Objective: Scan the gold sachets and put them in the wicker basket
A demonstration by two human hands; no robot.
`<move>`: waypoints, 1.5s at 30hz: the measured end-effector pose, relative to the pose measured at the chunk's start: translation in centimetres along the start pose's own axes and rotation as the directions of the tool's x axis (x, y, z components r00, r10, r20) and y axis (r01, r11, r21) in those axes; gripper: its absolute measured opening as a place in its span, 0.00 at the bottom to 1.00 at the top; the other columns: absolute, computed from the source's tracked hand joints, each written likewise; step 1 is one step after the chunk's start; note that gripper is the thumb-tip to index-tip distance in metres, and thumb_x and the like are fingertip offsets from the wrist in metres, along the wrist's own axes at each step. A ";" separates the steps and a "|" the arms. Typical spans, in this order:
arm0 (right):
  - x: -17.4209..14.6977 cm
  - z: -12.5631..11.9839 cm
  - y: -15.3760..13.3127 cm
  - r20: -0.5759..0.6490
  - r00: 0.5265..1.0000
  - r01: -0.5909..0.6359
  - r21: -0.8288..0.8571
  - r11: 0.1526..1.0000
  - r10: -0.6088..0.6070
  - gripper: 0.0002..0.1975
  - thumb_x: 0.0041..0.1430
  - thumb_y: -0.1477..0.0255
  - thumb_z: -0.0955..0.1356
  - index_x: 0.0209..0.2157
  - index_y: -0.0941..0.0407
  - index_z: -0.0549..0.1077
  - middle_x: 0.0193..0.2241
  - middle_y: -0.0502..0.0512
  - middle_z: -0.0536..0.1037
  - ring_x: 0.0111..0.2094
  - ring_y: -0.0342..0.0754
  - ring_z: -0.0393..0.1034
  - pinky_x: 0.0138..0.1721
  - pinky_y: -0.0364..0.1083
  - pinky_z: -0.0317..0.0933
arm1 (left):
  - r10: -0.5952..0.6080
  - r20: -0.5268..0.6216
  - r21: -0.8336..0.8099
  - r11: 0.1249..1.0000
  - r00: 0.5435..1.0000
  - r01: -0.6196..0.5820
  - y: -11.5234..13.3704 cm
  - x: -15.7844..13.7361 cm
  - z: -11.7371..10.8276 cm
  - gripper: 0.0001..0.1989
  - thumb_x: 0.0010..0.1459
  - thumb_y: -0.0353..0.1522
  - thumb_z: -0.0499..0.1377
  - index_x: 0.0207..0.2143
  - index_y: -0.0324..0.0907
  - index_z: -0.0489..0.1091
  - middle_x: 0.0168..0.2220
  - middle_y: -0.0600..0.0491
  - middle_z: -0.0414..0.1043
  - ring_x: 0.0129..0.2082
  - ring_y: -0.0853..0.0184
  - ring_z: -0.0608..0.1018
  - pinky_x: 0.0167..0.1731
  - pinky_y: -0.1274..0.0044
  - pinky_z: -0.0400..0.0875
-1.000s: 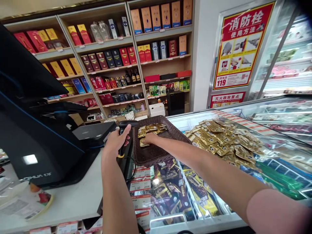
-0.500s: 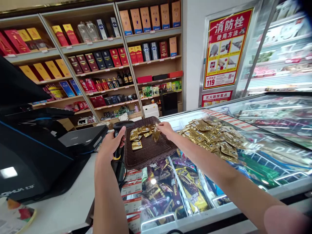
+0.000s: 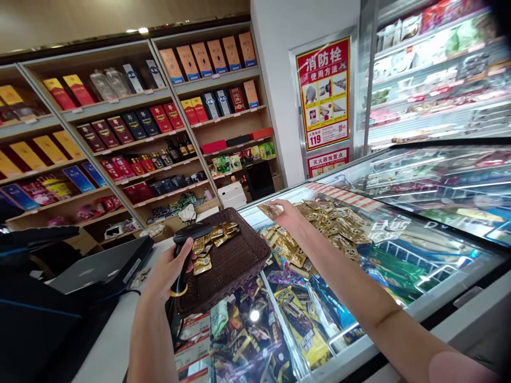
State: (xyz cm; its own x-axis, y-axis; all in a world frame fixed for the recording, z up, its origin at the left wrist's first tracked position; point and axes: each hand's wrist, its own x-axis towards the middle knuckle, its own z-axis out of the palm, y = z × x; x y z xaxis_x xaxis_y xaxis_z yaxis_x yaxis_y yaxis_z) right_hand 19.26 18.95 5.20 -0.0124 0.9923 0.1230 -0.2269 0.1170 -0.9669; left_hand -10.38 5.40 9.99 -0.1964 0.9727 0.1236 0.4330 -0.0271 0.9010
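A black handheld barcode scanner [image 3: 194, 231] is gripped by my left hand [image 3: 170, 270], its head over the left edge of a brown woven basket [image 3: 239, 261]. Several gold packets [image 3: 222, 235] lie in the basket, toward its far left side. To the right of the basket, my right hand [image 3: 290, 217] pinches one small gold packet [image 3: 270, 211] by its edge. That packet is above the near left part of a heap of similar gold packets [image 3: 331, 227], spread on the glass top of a freezer [image 3: 361, 306].
Wrapped ice creams [image 3: 301, 330] show under the freezer glass. On the left are a counter [image 3: 107, 340] and a dark flat device [image 3: 101, 263]. Shelves of boxed goods [image 3: 131, 127] stand behind, beside a red fire-hydrant poster [image 3: 324, 96].
My right hand has moved from over the basket to over the heap, carrying a packet. The view has turned right; the scanner stays in my left hand.
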 end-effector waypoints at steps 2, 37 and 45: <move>-0.2 0.2 -0.2 0.004 1.000 0.013 0.023 1.000 -0.013 0.04 0.53 0.80 0.64 0.28 0.57 0.67 0.31 0.60 0.77 0.38 0.52 0.75 0.37 0.47 0.71 | -0.017 -0.009 0.009 1.000 1.000 0.017 0.2 -0.1 0.2 0.28 0.43 0.57 0.63 0.29 0.41 0.69 0.26 0.55 0.71 0.21 0.70 0.71 0.22 0.79 0.64; 0.1 -1.2 1.1 -0.013 0.991 0.104 -0.543 0.833 -0.132 0.13 0.57 0.76 0.66 0.45 0.56 0.75 0.36 0.55 0.81 0.34 0.47 0.74 0.33 0.41 0.63 | 0.179 0.268 0.172 0.958 0.947 -0.230 1.7 -1.5 5.5 0.24 0.55 0.53 0.57 0.29 0.40 0.68 0.28 0.51 0.71 0.24 0.69 0.71 0.25 0.78 0.65; 0.6 -1.8 1.7 0.003 0.990 0.119 -0.560 0.820 -0.142 0.13 0.58 0.75 0.66 0.46 0.56 0.74 0.37 0.56 0.81 0.36 0.47 0.75 0.34 0.41 0.63 | 0.182 0.253 0.125 0.968 0.950 -0.219 2.3 -2.3 6.1 0.23 0.53 0.52 0.59 0.31 0.39 0.68 0.28 0.51 0.70 0.23 0.70 0.70 0.24 0.77 0.66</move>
State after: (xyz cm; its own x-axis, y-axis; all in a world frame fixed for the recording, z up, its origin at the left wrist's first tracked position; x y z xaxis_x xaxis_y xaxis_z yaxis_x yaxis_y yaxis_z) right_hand 20.61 19.79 3.23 0.0172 0.9655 0.2599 0.3581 0.2367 -0.9032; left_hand -3.54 4.54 9.27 0.1149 0.9776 0.1761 0.5718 -0.2100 0.7930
